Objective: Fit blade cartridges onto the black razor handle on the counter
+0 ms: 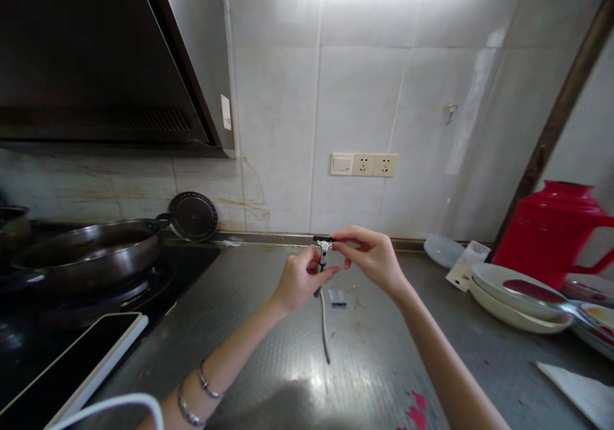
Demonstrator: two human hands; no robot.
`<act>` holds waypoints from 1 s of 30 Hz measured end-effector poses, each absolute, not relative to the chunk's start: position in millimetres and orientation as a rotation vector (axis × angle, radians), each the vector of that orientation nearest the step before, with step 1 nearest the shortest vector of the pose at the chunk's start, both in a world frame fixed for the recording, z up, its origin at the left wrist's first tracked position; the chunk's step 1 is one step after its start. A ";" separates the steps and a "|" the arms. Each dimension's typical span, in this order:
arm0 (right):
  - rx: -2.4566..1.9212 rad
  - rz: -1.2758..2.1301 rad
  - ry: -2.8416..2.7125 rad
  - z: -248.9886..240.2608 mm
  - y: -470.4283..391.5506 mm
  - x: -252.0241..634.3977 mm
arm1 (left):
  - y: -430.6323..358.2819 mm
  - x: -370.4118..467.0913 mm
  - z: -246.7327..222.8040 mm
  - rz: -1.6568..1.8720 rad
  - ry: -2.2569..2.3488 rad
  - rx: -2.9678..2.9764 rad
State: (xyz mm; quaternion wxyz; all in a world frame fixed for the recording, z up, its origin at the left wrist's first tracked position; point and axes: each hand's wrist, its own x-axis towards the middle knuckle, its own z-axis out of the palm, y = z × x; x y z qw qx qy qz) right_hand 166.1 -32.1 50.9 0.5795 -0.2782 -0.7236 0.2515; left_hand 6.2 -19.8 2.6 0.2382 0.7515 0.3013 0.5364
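Observation:
A T-shaped razor [324, 254] with a black head and a white and dark handle is held up over the metal counter. My left hand [297, 281] is closed around its handle, thumb and fingers pinching it. The fingertips of my right hand [367, 256] pinch the right end of the black head. Below the hands, a thin, slightly curved grey rod-like piece [324, 331] extends toward me; whether it joins the razor is hidden. A small clear and teal piece [338, 298] lies on the counter just behind it.
On the left, a steel pan [96, 251] sits on the black stove, near a phone-like slab [81, 366] and a white cable [119, 399]. Stacked plates [513, 299] and a red thermos jug [547, 231] stand right. Red scraps [417, 409] lie on the metal counter [268, 366].

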 end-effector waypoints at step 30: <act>-0.689 0.544 -1.745 54.9 -35.6 172.4 | -31.1 21.1 -1.6 1.481 0.877 1.788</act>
